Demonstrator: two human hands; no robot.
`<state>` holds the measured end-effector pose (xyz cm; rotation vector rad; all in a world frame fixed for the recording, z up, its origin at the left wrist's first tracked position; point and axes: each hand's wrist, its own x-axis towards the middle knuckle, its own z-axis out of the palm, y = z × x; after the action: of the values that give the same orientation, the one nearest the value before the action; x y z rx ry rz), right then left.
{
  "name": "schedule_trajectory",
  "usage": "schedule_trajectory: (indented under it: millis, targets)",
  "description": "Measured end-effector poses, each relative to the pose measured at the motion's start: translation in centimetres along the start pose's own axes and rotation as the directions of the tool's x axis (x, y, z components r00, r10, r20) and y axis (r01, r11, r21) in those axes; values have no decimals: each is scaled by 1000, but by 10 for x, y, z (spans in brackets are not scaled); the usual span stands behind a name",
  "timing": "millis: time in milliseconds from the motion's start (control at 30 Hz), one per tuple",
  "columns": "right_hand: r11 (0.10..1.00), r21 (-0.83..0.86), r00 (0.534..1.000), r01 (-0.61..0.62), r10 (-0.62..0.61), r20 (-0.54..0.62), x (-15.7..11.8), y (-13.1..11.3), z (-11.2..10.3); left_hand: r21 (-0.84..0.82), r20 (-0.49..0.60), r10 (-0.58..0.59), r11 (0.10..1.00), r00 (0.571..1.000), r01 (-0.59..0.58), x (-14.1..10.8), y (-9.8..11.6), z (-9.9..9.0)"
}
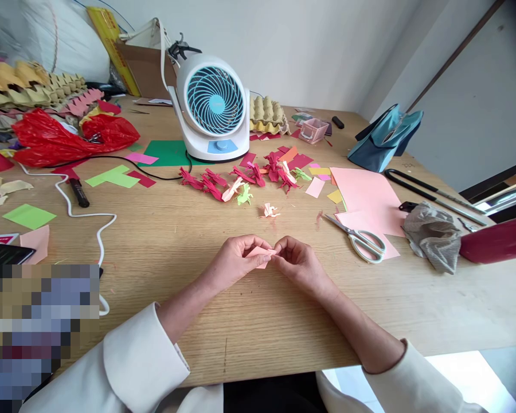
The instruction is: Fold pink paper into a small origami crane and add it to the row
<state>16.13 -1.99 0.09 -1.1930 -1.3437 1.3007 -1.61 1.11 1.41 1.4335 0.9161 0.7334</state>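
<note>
The worktop [262,332], smooth brown wood with a fine straight grain, extends beneath and around both hands. Most articles lie outward from the hands, presumably to leave them elbow room. The fan [215,109], white plastic with a round, swirled blue grille, stands upright beyond the left hand. The red bag [47,136], thin, glossy and crumpled, lies far out to the left of the left hand. The large pink sheet [363,192], flat and matt, lies beyond and to the right of the right hand, probably kept there as handy stock. The row of folded paper figures [210,184], mostly crimson, crosses beyond both hands; their bodies are angular, with thin projecting points, and they are likely set back to spare them knocks. The left hand [236,261] and the right hand [303,267] nearly meet, each narrowed to a thumb-and-finger pinch on the pink paper [256,252], apparently to steady so small a piece from both sides. The scissors [365,244], with pale looped handles and pointed metal blades, rest right of the right hand. The pale figure [269,211], spiky and creased, sits just beyond the fingertips, apart from the row.
</note>
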Motion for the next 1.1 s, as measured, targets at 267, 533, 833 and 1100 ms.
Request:
schedule_trajectory:
  millis: [267, 533, 833, 1100]
  targets:
    - [991, 130, 997, -27, 17, 76, 0, -6, -7, -170, -1, -58, 984, 998, 57, -1, 8, 0]
    - [991, 134, 999, -25, 18, 51, 2, -5, -6, -212, 15, -108, 971, 994, 109, -1, 4, -1]
    - [993, 116, 998, -30, 23, 58, 2, -6, -5, -238, 66, -119, 962, 991, 132, 0, 1, -3]
    - [1000, 21, 999, -11, 10, 33, 1, -3, -5, -270, 96, -142, 949, 985, 163, 0, -1, -4]
